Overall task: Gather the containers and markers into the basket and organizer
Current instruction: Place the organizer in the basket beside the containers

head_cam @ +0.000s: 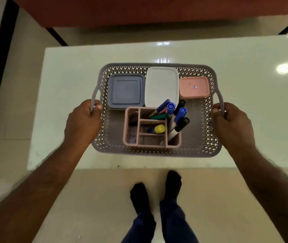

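A grey perforated basket (pixel 208 137) sits on the white table (pixel 66 81). Along its far side lie a blue square container (pixel 125 91), a white rectangular container (pixel 162 85) and a small pink container (pixel 194 87) with a label. In its near half stands a pink organizer (pixel 132 127) holding several markers (pixel 179 118), blue, black and green capped, plus a yellow-capped one (pixel 159 129). My left hand (pixel 82 121) is closed around the basket's left handle. My right hand (pixel 232 123) grips the right handle.
The glossy white table ends just in front of my feet (pixel 157 192) on the pale tiled floor. A reddish-brown sofa (pixel 139 9) stands beyond the table's far edge.
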Tool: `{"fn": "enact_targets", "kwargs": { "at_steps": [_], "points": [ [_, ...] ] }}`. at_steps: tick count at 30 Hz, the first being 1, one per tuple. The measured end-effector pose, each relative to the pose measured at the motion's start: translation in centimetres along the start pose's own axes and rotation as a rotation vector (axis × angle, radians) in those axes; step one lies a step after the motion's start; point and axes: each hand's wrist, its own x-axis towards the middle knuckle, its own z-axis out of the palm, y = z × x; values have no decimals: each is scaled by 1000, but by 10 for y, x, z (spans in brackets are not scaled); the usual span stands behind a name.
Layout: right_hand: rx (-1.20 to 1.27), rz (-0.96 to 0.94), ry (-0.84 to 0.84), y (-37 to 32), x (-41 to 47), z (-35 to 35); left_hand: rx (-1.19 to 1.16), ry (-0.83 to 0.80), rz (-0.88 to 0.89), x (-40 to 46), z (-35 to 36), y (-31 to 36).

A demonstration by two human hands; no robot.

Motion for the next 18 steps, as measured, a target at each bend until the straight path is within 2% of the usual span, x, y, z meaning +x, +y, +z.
{"fn": "enact_targets", "kwargs": {
  "at_steps": [6,18],
  "points": [
    [0,26,-50,18,-74,-2,6,-50,-22,-64,-22,-36],
    [48,19,-146,75,-188,30,-39,-43,-100,-187,-28,-124]
  ]
}}
